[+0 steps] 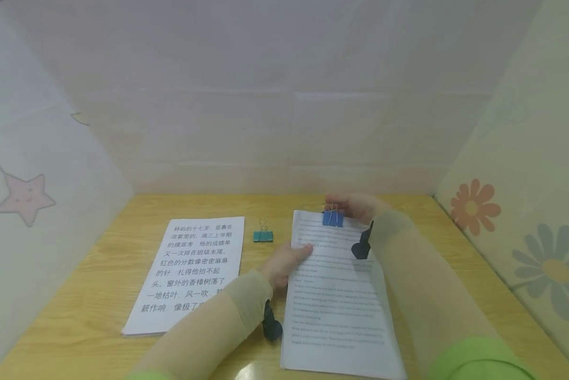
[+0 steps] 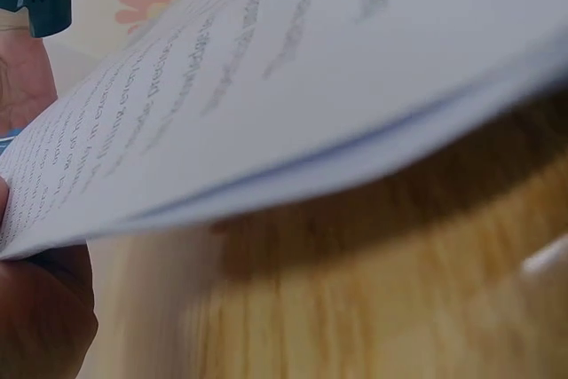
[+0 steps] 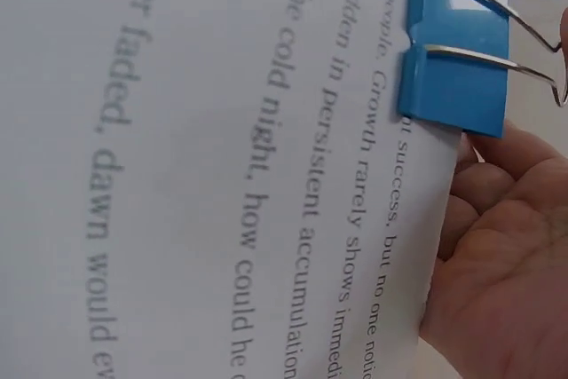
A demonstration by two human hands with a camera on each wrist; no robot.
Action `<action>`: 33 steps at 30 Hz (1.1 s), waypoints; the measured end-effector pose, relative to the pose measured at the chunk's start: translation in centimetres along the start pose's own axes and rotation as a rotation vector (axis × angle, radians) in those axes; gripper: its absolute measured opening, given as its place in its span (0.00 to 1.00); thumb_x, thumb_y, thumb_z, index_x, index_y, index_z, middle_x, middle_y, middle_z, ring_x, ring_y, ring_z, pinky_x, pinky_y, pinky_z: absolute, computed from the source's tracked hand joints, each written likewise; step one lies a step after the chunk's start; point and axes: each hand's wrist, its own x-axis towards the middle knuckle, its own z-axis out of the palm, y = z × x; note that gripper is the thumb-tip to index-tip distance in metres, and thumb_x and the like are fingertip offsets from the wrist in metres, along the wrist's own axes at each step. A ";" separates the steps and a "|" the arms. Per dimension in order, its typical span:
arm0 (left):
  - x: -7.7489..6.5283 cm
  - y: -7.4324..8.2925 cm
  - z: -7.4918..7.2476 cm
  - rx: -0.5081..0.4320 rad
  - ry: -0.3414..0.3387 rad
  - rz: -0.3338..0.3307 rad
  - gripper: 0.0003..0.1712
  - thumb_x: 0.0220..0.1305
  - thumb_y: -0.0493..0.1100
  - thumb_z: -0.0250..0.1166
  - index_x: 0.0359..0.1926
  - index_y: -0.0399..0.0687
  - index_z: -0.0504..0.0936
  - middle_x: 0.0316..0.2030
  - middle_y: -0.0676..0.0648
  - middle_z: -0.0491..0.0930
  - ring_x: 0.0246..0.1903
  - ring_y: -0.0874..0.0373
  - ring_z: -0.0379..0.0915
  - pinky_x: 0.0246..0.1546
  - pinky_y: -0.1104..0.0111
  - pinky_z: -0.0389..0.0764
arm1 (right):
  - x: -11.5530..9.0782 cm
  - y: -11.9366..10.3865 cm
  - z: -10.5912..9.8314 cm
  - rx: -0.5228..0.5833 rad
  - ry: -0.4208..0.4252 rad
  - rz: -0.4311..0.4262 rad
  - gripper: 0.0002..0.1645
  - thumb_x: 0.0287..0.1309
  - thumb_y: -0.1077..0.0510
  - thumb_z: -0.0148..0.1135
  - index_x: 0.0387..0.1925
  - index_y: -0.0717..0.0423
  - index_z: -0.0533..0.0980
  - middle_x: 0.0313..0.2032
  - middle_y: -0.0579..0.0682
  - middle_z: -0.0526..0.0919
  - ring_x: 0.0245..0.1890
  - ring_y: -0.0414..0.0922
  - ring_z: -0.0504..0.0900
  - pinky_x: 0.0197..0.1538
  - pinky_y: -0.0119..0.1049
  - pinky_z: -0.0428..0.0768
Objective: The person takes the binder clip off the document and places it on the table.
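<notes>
A stack of printed sheets (image 1: 336, 301) is tilted up off the table in the head view, its near end toward me. My left hand (image 1: 284, 263) grips the left edge, thumb on top and fingers beneath; in the left wrist view it partly shows below the sheets (image 2: 222, 122). A blue binder clip (image 1: 333, 218) sits on the top edge of the stack. Behind it, my right hand (image 1: 357, 205) pinches the clip's wire handles. In the right wrist view, the blue clip (image 3: 461, 42) bites over the paper edge, with the right hand's palm (image 3: 506, 237) beside it.
A second stack of paper with large Chinese print (image 1: 189, 264) lies on the left of the wooden table (image 1: 85, 285). Between the two stacks, toward the back, rests a teal binder clip (image 1: 262, 236). Patterned walls enclose the table at the back and sides.
</notes>
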 end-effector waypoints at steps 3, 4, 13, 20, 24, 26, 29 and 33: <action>0.0 0.0 0.0 -0.005 0.002 -0.003 0.21 0.54 0.54 0.56 0.47 0.50 0.71 0.40 0.39 0.76 0.37 0.45 0.74 0.34 0.56 0.75 | 0.3 0.0 -0.4 0.007 -0.038 -0.079 0.31 0.42 0.42 0.61 0.47 0.54 0.71 0.49 0.54 0.72 0.46 0.48 0.72 0.46 0.39 0.68; 0.0 0.0 0.0 -0.002 0.003 -0.003 0.21 0.54 0.54 0.57 0.47 0.50 0.71 0.40 0.39 0.76 0.37 0.45 0.74 0.34 0.56 0.75 | 0.3 0.0 -0.5 0.012 -0.044 -0.081 0.30 0.43 0.43 0.61 0.47 0.54 0.72 0.49 0.54 0.72 0.46 0.48 0.72 0.47 0.39 0.68; -0.4 -0.1 0.2 -0.008 -0.010 -0.013 0.22 0.54 0.54 0.57 0.46 0.47 0.72 0.40 0.38 0.76 0.37 0.45 0.74 0.34 0.56 0.75 | -0.1 0.0 -0.8 0.088 -0.133 -0.025 0.26 0.45 0.46 0.61 0.45 0.56 0.71 0.45 0.52 0.74 0.45 0.47 0.71 0.46 0.38 0.69; -0.6 -0.1 0.3 -0.019 -0.041 -0.029 0.21 0.55 0.53 0.55 0.47 0.47 0.71 0.41 0.38 0.76 0.38 0.45 0.74 0.35 0.55 0.74 | -0.1 0.4 -0.9 0.138 -0.102 0.074 0.34 0.40 0.43 0.64 0.48 0.55 0.68 0.44 0.52 0.73 0.44 0.49 0.71 0.45 0.43 0.71; -0.7 -0.1 0.4 -0.023 -0.033 -0.028 0.21 0.56 0.53 0.55 0.46 0.47 0.72 0.40 0.38 0.76 0.38 0.45 0.74 0.35 0.56 0.74 | 0.1 0.7 -0.5 0.208 -0.061 0.145 0.38 0.34 0.43 0.68 0.49 0.53 0.69 0.46 0.52 0.73 0.43 0.50 0.73 0.45 0.44 0.71; -0.8 -0.1 0.5 -0.031 -0.034 -0.023 0.20 0.56 0.53 0.55 0.47 0.47 0.72 0.40 0.38 0.76 0.38 0.45 0.74 0.35 0.56 0.74 | 0.1 0.8 -0.2 0.236 -0.043 0.168 0.39 0.32 0.43 0.69 0.49 0.52 0.69 0.47 0.52 0.73 0.43 0.50 0.73 0.44 0.44 0.71; -0.9 -0.1 0.5 -0.038 -0.043 -0.015 0.20 0.57 0.52 0.54 0.47 0.46 0.71 0.40 0.38 0.75 0.38 0.45 0.74 0.36 0.55 0.74 | 0.2 0.8 0.0 0.263 -0.012 0.181 0.40 0.30 0.43 0.70 0.49 0.52 0.69 0.48 0.52 0.72 0.44 0.50 0.72 0.44 0.44 0.72; -0.9 -0.3 0.4 -0.036 -0.039 -0.008 0.20 0.56 0.52 0.55 0.47 0.45 0.71 0.40 0.37 0.75 0.38 0.45 0.74 0.35 0.55 0.74 | 0.4 0.8 0.3 0.266 0.021 0.178 0.40 0.29 0.44 0.71 0.49 0.52 0.70 0.48 0.52 0.72 0.44 0.50 0.72 0.44 0.44 0.72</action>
